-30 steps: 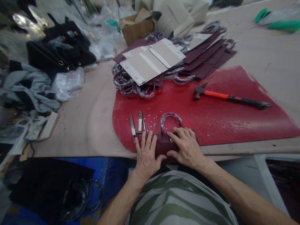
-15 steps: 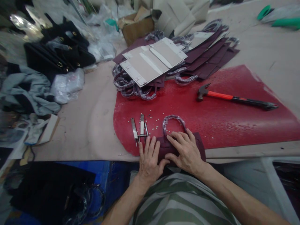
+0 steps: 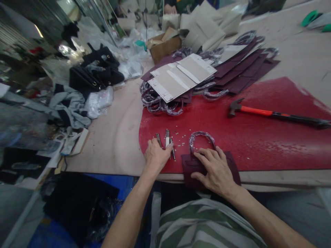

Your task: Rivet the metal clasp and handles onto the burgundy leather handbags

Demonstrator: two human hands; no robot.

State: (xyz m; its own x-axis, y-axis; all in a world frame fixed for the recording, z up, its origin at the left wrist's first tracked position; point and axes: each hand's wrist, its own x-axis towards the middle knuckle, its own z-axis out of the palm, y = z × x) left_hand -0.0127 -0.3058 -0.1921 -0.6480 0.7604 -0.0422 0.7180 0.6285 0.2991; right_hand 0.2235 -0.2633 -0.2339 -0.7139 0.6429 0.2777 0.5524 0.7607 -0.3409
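Note:
A dark maroon bag panel [image 3: 190, 164] with a plastic-wrapped handle loop [image 3: 202, 136] lies at the near edge of a red mat [image 3: 258, 137]. My right hand [image 3: 216, 168] rests flat on the panel, fingers spread. My left hand [image 3: 156, 157] is to the left of it, over several slim metal pieces [image 3: 167, 137], its fingers curled onto them. Small silver rivets [image 3: 181, 136] are scattered just beyond.
A hammer with an orange and black handle [image 3: 274, 115] lies on the mat at the right. A stack of maroon panels with grey card pieces [image 3: 181, 74] sits behind. Black bags [image 3: 95, 72], plastic wrap and a cardboard box [image 3: 165, 46] crowd the back left.
My left hand left the maroon panel and moved left onto the metal pieces. My right hand stays on the panel. The view shifted to the left.

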